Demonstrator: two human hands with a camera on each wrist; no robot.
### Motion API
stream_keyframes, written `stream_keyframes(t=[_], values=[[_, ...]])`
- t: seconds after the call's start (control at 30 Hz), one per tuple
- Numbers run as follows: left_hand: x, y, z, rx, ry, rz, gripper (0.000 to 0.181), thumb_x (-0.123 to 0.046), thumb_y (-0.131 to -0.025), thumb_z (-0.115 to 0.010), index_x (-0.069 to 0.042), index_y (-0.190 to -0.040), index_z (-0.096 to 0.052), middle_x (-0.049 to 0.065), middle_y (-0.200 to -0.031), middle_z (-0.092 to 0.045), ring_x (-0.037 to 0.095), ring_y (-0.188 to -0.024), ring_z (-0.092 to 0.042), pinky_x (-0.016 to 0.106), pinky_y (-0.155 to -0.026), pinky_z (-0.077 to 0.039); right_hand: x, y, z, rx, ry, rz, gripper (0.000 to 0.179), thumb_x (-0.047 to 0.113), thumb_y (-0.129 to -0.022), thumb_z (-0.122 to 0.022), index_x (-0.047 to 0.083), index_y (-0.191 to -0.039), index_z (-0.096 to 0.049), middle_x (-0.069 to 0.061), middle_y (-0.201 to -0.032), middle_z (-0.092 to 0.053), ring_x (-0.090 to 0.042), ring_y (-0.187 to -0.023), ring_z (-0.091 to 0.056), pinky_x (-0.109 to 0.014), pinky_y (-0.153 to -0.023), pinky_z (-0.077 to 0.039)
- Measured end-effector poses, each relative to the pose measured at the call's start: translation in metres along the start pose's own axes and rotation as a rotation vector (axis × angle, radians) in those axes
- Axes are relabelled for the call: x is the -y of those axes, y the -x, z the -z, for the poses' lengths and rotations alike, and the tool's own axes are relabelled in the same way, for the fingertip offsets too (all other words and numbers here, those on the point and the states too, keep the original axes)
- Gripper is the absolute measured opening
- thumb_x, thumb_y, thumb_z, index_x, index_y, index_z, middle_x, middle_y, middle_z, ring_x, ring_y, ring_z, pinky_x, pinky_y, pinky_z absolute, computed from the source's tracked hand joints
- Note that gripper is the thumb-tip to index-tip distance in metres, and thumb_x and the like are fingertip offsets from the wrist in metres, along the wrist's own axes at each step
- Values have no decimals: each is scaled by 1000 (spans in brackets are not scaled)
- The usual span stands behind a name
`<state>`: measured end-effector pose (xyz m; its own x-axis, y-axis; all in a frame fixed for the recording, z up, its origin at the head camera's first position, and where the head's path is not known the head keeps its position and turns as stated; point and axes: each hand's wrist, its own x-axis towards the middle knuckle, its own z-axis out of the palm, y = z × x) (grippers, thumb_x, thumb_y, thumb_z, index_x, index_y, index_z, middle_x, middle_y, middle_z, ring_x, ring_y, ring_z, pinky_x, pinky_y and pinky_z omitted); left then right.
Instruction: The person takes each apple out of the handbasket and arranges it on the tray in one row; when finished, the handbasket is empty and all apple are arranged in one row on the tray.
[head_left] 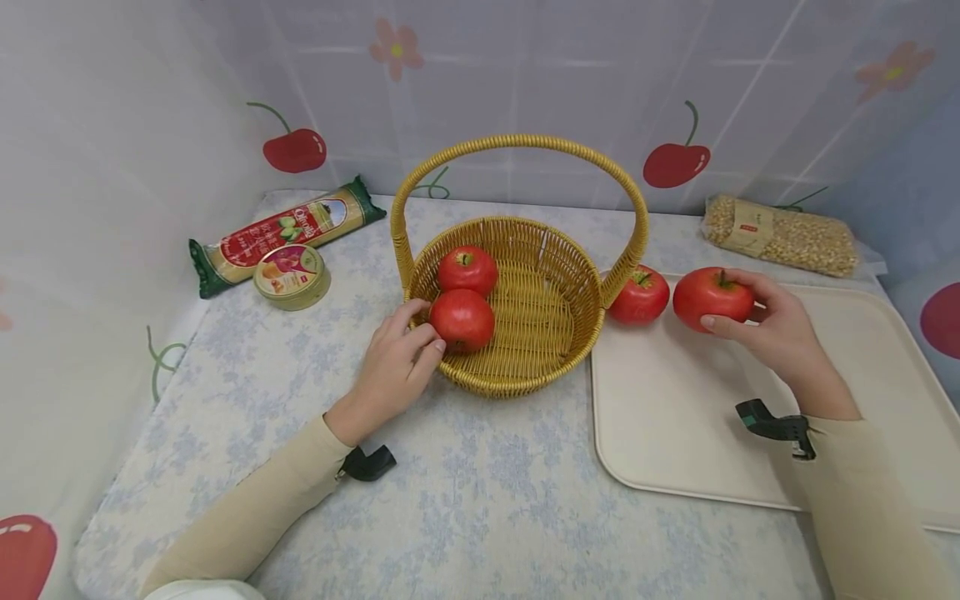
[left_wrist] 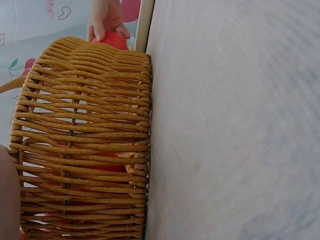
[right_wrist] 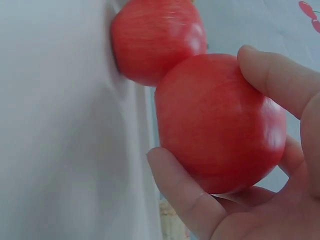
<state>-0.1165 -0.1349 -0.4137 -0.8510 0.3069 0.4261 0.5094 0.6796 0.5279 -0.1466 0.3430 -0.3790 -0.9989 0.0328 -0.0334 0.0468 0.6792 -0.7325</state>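
In the head view a yellow wicker basket (head_left: 525,385) with a tall arched handle stands mid-table, with two red apples (head_left: 462,321) inside at its left. My left hand (head_left: 393,367) grips the basket's left rim, fingers bent over it beside the nearer apple. The left wrist view shows the woven side (left_wrist: 85,130) up close. To the right, my right hand (head_left: 783,329) holds a red apple (head_left: 708,298) between thumb and fingers above the tray. The right wrist view shows this apple (right_wrist: 220,125) overlapping another apple (right_wrist: 155,37), which sits on the tray near the basket.
A cream tray (head_left: 675,433) lies right of the basket. Behind it is a bag of yellow kernels (head_left: 783,236). At the back left are a pack of pasta (head_left: 341,215) and a round tin (head_left: 292,279). A printed curtain (head_left: 517,92) hangs behind the table.
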Motion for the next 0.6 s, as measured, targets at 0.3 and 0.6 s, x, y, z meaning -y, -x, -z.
stream_keyframes(t=[0.3, 0.6], values=[[0, 0, -1, 5, 2, -3, 24, -21, -99, -51, -12, -81, -64, 19, -137, -56, 40, -117, -56, 57, -95, -45, -8, -4, -10, -41, -26, -64, 75, 30, -97, -69, 8, -159, -31, -24, -158, -34, -32, -127, -39, -1, -72, -41], [1, 0, 0, 4, 8, -3, 24, -20, -99, -51, -11, -81, -64, 20, -137, -56, 41, -116, -56, 58, -95, -45, -17, -11, -18, -66, -56, -105, 76, 32, -97, -69, 15, -160, -31, -20, -162, -32, -33, -133, -36, -2, -74, -41]])
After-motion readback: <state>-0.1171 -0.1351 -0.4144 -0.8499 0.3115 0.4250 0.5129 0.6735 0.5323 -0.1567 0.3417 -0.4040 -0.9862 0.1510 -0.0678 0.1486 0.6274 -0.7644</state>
